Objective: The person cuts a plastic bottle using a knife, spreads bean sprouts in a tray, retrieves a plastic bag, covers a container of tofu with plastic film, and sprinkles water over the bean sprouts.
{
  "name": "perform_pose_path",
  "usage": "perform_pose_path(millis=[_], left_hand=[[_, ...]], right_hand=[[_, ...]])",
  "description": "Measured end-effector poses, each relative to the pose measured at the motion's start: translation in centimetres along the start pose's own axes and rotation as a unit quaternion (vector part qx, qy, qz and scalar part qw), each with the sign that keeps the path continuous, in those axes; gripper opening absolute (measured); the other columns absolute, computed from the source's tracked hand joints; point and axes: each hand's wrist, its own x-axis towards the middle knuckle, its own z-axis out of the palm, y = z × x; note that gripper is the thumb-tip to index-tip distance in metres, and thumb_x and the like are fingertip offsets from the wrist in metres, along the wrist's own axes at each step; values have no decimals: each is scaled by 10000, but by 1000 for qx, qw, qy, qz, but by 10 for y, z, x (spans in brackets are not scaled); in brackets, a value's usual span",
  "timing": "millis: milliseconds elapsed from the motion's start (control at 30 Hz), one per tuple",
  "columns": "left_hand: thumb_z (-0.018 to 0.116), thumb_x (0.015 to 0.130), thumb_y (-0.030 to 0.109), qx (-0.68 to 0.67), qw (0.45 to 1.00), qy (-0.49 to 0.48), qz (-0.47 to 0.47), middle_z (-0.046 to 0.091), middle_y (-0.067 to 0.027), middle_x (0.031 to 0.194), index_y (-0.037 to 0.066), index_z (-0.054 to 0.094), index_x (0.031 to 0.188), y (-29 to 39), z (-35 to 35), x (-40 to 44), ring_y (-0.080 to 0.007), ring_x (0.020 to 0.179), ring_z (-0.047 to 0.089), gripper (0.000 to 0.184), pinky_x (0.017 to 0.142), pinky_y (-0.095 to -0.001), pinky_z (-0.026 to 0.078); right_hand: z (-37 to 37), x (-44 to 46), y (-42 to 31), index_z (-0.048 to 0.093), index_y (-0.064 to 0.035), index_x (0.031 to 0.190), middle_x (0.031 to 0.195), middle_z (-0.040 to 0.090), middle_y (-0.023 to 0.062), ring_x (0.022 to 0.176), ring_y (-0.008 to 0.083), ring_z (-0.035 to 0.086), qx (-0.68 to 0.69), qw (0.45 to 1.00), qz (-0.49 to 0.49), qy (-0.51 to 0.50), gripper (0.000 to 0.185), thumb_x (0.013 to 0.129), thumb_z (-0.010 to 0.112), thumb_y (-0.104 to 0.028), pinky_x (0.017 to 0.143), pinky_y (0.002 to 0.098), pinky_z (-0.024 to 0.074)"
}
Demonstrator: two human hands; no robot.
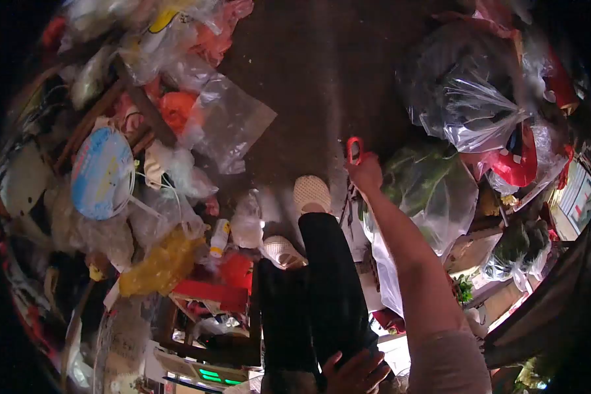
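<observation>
My right hand point(366, 172) is stretched out in front of me, closed around an item with a red loop-shaped handle point(354, 150). The rest of this item is hidden by the fingers or too dark to make out. Close beside my right forearm is a large clear plastic bag point(433, 190) with green leafy stuff inside. My left hand point(356, 373) lies low in the view against my dark trousers point(322, 289), its fingers spread and holding nothing.
Crumpled plastic bags point(233, 118) crowd the left side, along with a blue-and-white round fan-like panel point(103, 172), a yellow bag point(161, 266) and a small white-and-yellow bottle point(219, 238). More tied bags point(479, 111) stand on the right. Dark floor point(295, 79) lies ahead.
</observation>
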Motion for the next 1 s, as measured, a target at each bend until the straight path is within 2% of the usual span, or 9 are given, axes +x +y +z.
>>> perform_pose_path(millis=[200, 300, 400, 467, 500, 567, 667, 800, 1000], left_hand=[[602, 877, 293, -4, 1000, 6, 8, 560, -99, 1281, 118, 634, 1114, -5, 11, -8, -313, 1203, 495, 296, 1023, -621, 242], [607, 875, 295, -6, 1000, 11, 10, 558, -100, 1283, 121, 634, 1115, -7, 17, -12, -316, 1206, 492, 298, 1024, -623, 241], [612, 872, 298, -6, 1000, 14, 14, 557, -101, 1285, 125, 635, 1116, -11, 19, -14, -318, 1210, 488, 300, 1024, -624, 239], [615, 871, 300, -11, 1000, 10, 11, 556, -101, 1286, 127, 635, 1117, -13, 21, -17, -320, 1212, 486, 302, 1025, -625, 238], [617, 870, 301, -14, 1000, 10, 10, 556, -102, 1287, 128, 635, 1118, -14, 21, -18, -321, 1213, 484, 303, 1025, -626, 237], [620, 868, 303, -18, 1000, 11, 7, 555, -102, 1288, 131, 635, 1119, -17, 19, -18, -323, 1216, 482, 304, 1025, -626, 236], [625, 866, 305, -27, 999, 19, 7, 554, -103, 1290, 134, 635, 1120, -22, 16, -16, -326, 1219, 478, 306, 1026, -628, 234], [631, 863, 309, -29, 999, 17, 7, 552, -104, 1293, 139, 635, 1122, -28, 28, -24, -330, 1224, 474, 310, 1026, -630, 232], [641, 859, 314, -40, 998, 45, 22, 549, -106, 1297, 146, 636, 1125, -32, 34, -35, -335, 1231, 466, 315, 1027, -632, 229]], right_hand=[[-20, -12, -7, 555, -43, 1137, 1030, 656, 196, 950, 387, 633, 38, 998, 10, -49, 565, 687, 700, -353, 804, 454, 504], [19, 4, 17, 587, -56, 1123, 1063, 650, 190, 970, 365, 633, 24, 993, -70, -96, 522, 700, 679, -347, 822, 442, 499], [34, -11, 3, 599, -119, 1112, 1071, 619, 210, 992, 396, 591, 79, 985, -123, -89, 479, 764, 651, -444, 803, 458, 507], [18, -36, -22, 611, -101, 1094, 1111, 590, 198, 1081, 370, 540, 29, 998, -51, -11, 476, 706, 710, -360, 885, 465, 451], [22, -42, -22, 611, -101, 1094, 1111, 590, 198, 1081, 370, 540, 28, 998, -49, -14, 476, 706, 710, -360, 885, 465, 451], [32, -48, -20, 548, -112, 1153, 1135, 524, 188, 1077, 384, 511, 3, 995, -51, 87, 552, 688, 753, -329, 879, 494, 444], [40, -43, -11, 470, -101, 1209, 1154, 479, 197, 1056, 399, 519, 105, 988, -56, 99, 648, 663, 776, -273, 865, 511, 442], [33, -45, -16, 441, -86, 1213, 1163, 479, 202, 1039, 409, 522, 68, 984, -105, 127, 648, 666, 765, -213, 854, 506, 446], [27, -58, -1, 537, -40, 1009, 994, 584, 234, 961, 401, 567, 115, 983, -142, 28, 337, 734, 682, -171, 783, 475, 464]])
